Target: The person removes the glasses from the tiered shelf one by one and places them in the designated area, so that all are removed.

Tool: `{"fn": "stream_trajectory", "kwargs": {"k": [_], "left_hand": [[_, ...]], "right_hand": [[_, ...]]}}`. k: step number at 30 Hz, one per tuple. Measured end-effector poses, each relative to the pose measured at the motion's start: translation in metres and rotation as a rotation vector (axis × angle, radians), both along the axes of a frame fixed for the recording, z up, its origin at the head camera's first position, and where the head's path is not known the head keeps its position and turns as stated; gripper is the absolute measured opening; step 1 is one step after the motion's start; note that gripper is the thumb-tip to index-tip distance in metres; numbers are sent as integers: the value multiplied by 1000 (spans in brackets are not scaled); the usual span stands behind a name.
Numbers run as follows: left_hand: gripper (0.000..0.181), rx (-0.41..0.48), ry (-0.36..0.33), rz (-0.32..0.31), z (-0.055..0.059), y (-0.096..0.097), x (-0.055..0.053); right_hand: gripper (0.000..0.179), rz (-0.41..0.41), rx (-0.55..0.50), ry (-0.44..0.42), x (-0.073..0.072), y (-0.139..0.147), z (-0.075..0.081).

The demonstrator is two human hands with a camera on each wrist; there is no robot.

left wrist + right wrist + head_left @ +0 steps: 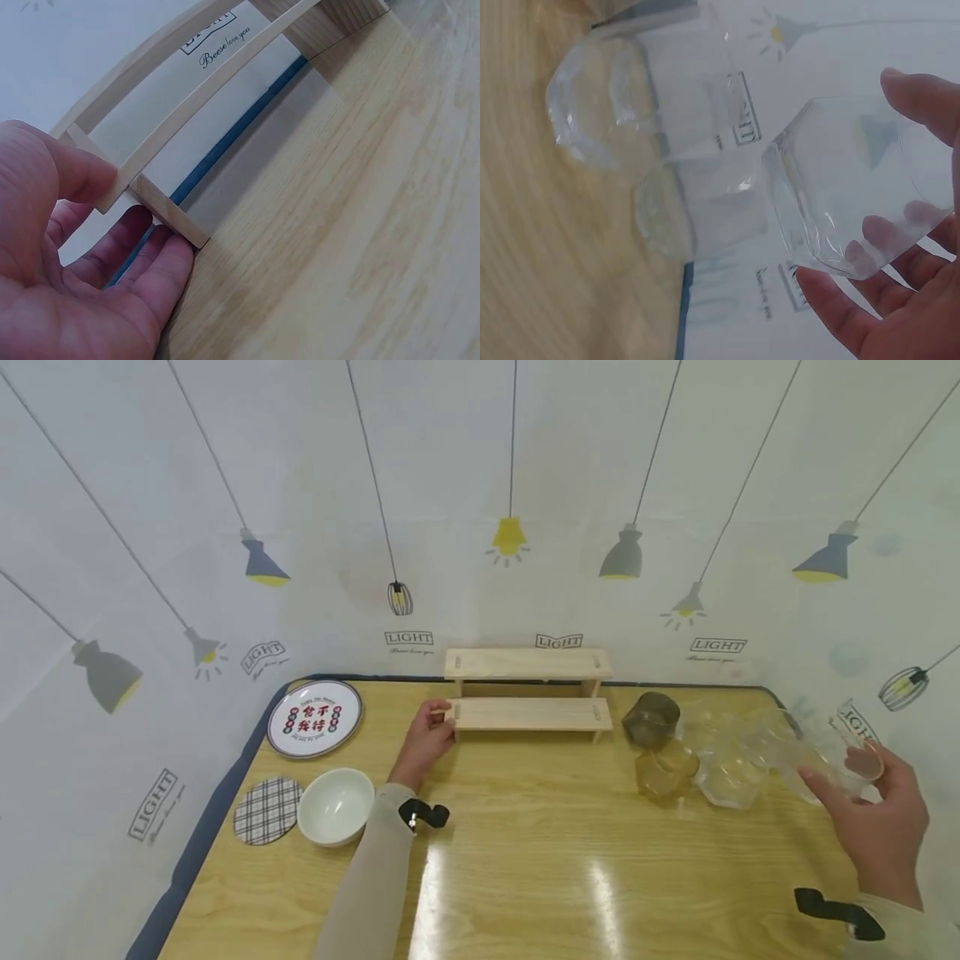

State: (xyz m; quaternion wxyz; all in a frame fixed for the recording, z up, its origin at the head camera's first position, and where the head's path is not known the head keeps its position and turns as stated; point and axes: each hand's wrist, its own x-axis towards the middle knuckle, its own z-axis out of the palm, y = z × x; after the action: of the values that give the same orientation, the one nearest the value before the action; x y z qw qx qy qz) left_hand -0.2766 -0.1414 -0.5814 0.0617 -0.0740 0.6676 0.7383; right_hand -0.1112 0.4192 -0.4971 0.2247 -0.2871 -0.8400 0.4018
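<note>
At the back of the table stands a two-tier wooden rack [528,714]. My left hand [427,743] grips the left end of its lower board, the thumb [94,176] on the board's edge and the other fingers curled by the leg [171,210]. On the far right, my right hand [881,818] holds a clear faceted glass cup [832,187] between thumb and fingers, tilted and raised off the table. Left of that cup stand further clear glasses [731,777], an amber glass [666,772] and a grey smoky glass [651,720].
Left of the rack are a white plate with red characters [314,719], a white bowl [336,807] and a round checked coaster [267,811]. A wall sheet printed with lamps [510,537] rises behind the wooden table [517,860].
</note>
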Motion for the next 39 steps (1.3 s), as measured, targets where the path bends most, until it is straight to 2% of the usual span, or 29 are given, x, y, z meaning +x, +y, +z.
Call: {"fn": "stream_trajectory", "kwargs": {"k": [5, 8, 12, 20, 28, 33, 39], "left_hand": [[32, 12, 2, 0, 0, 0, 2], [31, 21, 8, -5, 0, -1, 2], [31, 16, 7, -6, -3, -1, 1], [32, 19, 6, -9, -2, -1, 2], [30, 32, 10, 4, 2, 0, 4], [30, 19, 3, 10, 2, 0, 4], [31, 8, 0, 13, 3, 1, 3]], "right_hand": [[89, -71, -67, -102, -1, 21, -17], [94, -61, -114, -155, -1, 30, -25], [96, -37, -112, -205, -2, 36, -38], [101, 39, -120, -297, -9, 39, -50], [105, 82, -124, -297, -14, 42, -56], [106, 122, -113, -282, -13, 44, -58], [108, 169, -106, -301, -10, 47, -56]]}}
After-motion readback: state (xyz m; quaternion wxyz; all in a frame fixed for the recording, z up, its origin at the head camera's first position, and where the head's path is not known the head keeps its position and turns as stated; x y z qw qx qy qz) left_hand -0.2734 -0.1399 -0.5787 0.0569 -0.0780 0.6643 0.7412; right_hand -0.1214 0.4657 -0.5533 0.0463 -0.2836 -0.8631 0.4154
